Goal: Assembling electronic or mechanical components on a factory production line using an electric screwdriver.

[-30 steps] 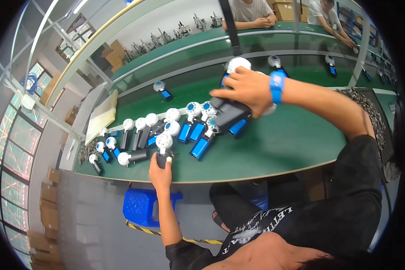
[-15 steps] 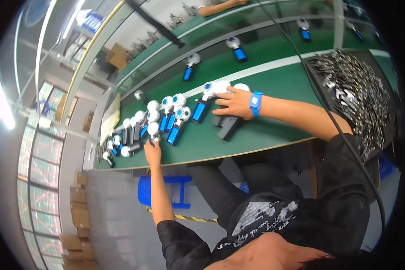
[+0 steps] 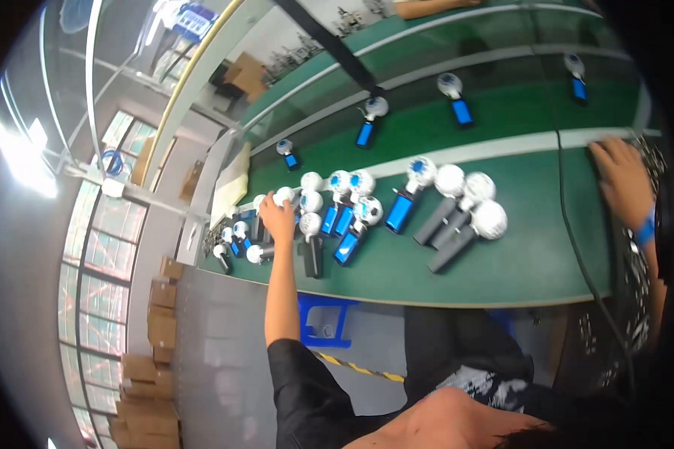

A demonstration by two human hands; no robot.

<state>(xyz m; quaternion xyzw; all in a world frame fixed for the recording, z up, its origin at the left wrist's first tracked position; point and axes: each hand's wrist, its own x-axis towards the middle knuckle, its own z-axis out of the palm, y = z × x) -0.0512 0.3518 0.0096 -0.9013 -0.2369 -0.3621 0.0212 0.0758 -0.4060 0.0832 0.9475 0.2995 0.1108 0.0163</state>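
On the green bench lie many small devices, each with a round white head and a blue or dark grey bar-shaped handle. My left hand (image 3: 278, 218) reaches over the left cluster, its fingers apart beside a white-headed device (image 3: 283, 196); whether it touches that one I cannot tell. A grey-handled device (image 3: 312, 251) lies just right of my left wrist. Three grey-handled devices lie close together at the middle right, with one dark handle (image 3: 451, 249) nearest me. At the far right my right hand (image 3: 623, 178), with a blue wristband (image 3: 646, 227), stretches its fingers at the tray of small metal parts (image 3: 636, 258).
Spaced-out blue-handled devices, one with a blue handle (image 3: 461, 112), lie on the strip beyond a pale rail (image 3: 494, 150). A black cable (image 3: 565, 194) hangs down at the right. A blue stool (image 3: 328, 318) stands below the bench edge. Cardboard boxes (image 3: 146, 374) are stacked at left.
My right hand has left the grey-handled devices and moved right to the parts tray. My left hand has let go of a grey-handled device and moved farther into the left cluster. The view has shifted.
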